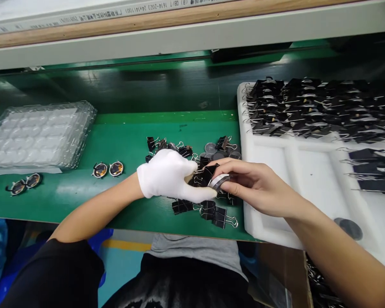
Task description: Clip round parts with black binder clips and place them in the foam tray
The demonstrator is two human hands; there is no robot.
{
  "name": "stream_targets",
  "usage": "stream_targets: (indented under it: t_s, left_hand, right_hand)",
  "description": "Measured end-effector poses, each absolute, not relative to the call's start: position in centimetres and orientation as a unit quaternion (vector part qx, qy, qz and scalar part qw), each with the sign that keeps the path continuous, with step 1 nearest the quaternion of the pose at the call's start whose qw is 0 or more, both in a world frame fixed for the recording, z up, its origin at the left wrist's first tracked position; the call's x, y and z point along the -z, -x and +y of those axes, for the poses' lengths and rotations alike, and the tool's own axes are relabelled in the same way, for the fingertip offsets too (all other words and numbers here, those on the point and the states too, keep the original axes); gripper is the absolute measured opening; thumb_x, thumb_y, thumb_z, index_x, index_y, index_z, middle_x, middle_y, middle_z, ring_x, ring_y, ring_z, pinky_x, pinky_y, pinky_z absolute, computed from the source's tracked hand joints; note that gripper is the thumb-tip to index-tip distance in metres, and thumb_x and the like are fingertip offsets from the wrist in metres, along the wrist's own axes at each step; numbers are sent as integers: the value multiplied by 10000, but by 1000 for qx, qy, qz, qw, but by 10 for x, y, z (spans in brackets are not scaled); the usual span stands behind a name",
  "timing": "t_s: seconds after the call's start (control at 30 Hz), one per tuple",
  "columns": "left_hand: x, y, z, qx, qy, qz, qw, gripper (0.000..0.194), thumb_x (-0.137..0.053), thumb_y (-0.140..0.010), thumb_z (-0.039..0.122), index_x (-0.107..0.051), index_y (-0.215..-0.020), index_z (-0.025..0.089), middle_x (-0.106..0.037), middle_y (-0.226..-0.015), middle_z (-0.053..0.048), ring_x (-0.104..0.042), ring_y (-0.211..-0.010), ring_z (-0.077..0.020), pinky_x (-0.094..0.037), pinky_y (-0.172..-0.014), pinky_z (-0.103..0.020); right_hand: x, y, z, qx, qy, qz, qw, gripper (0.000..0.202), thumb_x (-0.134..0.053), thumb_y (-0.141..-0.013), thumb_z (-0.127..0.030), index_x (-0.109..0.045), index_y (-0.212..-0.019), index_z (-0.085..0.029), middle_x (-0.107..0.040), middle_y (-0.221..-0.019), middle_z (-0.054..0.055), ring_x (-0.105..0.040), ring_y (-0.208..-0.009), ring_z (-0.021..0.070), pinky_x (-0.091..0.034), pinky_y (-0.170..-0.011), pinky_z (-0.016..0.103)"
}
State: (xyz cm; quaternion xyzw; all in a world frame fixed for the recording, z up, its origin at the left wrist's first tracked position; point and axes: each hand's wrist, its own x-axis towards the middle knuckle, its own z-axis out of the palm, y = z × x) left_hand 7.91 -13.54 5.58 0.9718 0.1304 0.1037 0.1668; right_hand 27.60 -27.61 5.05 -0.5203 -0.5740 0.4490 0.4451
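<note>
My left hand (171,176), in a white glove, reaches over a pile of black binder clips (182,206) on the green table. Its thumb and fingers curve toward a round silver-rimmed piece (219,182) and a black clip beside it; its fingertips are partly hidden. My bare right hand (253,184) pinches the round piece between thumb and fingers. The black clip (208,173) is close to the piece's upper left edge, between my hands. Flat round discs (211,148) lie behind my hands among loose clips.
A white foam tray (269,156) at the right holds rows of clips and a dark disc (348,228). Stacked clear plastic trays (35,137) stand at the left. Pairs of round pieces (108,170) lie on the green table (128,132). A shelf edge crosses behind.
</note>
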Motion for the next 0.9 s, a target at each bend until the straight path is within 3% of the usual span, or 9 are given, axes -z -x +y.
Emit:
stream_targets:
  t_s: [0.13, 0.2, 0.3, 0.4, 0.53, 0.77, 0.9]
  left_hand:
    - [-56, -79, -137, -99, -976, 139, 136, 624, -529, -789, 724, -270, -497, 237, -245, -382, 48, -253, -366, -91, -169, -432, -274]
    - [-57, -79, -136, -100, -974, 140, 144, 553, -540, -804, 637, -277, -521, 241, -240, -400, 57, -244, -380, -92, -176, -431, -271]
    - [-60, -79, -133, -101, -964, 130, 207, 440, -542, -837, 469, -286, -564, 238, -274, -435, 69, -256, -409, -82, -210, -445, -265]
    - [-64, -80, -133, -85, -948, 118, 283, 400, -525, -869, 367, -273, -591, 229, -287, -462, 80, -264, -437, -71, -241, -466, -254]
    - [-66, -80, -136, -59, -935, 107, 334, 406, -525, -901, 366, -288, -603, 225, -297, -498, 82, -266, -465, -70, -251, -474, -249]
    - [-62, -81, -141, -58, -936, 115, 329, 437, -554, -918, 395, -334, -585, 217, -304, -497, 80, -262, -463, -72, -241, -475, -255]
    - [-75, -77, -133, -38, -947, 108, 301, 425, -495, -970, 462, -492, -630, 208, -417, -512, 58, -368, -469, -89, -292, -500, -259]
  right_hand:
    - [-53, -280, -277, -445, 519, -588, 433, 144, -739, -933, -373, -810, -1019, -284, -752, -1206, 85, -683, -1191, 280, -590, -929, 371]
    - [-55, -283, -277, -439, 527, -564, 459, 151, -762, -912, -395, -814, -997, -282, -740, -1246, 90, -683, -1185, 289, -611, -888, 381]
    - [-55, -288, -276, -406, 561, -479, 539, 188, -809, -869, -434, -808, -987, -287, -746, -1211, 80, -717, -1023, 250, -626, -783, 362]
    - [-50, -291, -274, -400, 574, -422, 577, 229, -827, -856, -446, -797, -1027, -296, -767, -991, 40, -693, -826, 186, -599, -704, 318]
    - [-45, -288, -272, -431, 560, -415, 573, 266, -850, -833, -450, -789, -1033, -287, -755, -915, 23, -671, -772, 170, -575, -663, 302]
    - [-42, -284, -273, -435, 565, -420, 562, 287, -852, -825, -464, -788, -1038, -284, -761, -933, 30, -685, -784, 183, -599, -698, 327]
    - [-44, -285, -271, -455, 558, -394, 571, 288, -874, -796, -446, -793, -1025, -291, -761, -929, 23, -677, -780, 175, -595, -727, 330]
